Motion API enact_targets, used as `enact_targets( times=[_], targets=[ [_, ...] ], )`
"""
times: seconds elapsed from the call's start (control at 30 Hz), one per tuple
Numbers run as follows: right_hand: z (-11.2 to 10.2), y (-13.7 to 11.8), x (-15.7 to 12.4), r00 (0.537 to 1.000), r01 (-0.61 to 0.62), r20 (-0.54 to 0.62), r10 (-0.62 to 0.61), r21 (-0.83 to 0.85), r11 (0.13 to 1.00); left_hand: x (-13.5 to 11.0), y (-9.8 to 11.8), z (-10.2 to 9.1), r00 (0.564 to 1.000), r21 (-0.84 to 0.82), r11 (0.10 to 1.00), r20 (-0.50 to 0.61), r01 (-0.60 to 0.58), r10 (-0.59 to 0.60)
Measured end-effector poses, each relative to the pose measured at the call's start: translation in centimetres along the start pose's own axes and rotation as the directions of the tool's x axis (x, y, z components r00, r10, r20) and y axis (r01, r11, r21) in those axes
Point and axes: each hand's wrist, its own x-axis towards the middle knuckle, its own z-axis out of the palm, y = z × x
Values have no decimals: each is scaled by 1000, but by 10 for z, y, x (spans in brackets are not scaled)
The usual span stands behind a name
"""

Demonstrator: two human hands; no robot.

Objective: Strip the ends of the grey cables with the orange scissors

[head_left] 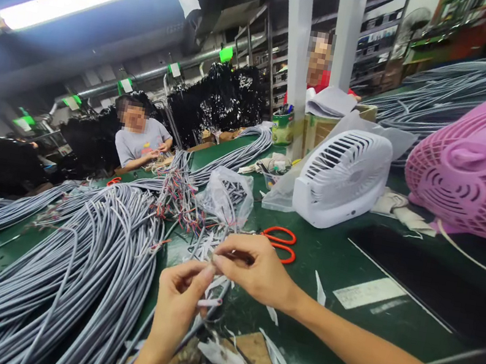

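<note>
My left hand (177,298) is closed around a grey cable, whose pale cut end (209,303) pokes out beside the palm. My right hand (256,268) pinches thumb and forefinger together right at the left fingertips. What lies between those fingertips is too small and covered to make out. Just beyond my right hand are scissors with orange-red handles (293,239). To the left of my hands spreads a big coil of grey cables (106,246), with stripped coloured wire ends (179,199) at its far side.
A white fan (341,180) and a pink fan (474,165) stand at the right on the green table (319,251). A clear plastic bag (226,195) holds short grey pieces. White scraps (225,356) lie near me. One co-worker (140,143) sits across, another behind a post.
</note>
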Motion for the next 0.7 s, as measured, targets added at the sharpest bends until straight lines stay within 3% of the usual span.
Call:
enact_targets(
  times=[0.2,0.47,0.6,0.7],
  targets=[
    [4,0,-2,998,15,-58,-18,-57,998,0,-2,-2,977,39,999,-212,-25,33],
    [6,1,-3,993,52,-100,-63,-104,993,-3,-3,3,973,178,978,-184,-105,138],
    [6,0,-4,991,77,-95,-89,-125,989,-2,-4,1,941,196,967,-261,-165,214],
    [6,-1,-4,991,76,-99,-91,-139,987,-2,-3,-2,936,177,973,-292,-151,198]
  ],
)
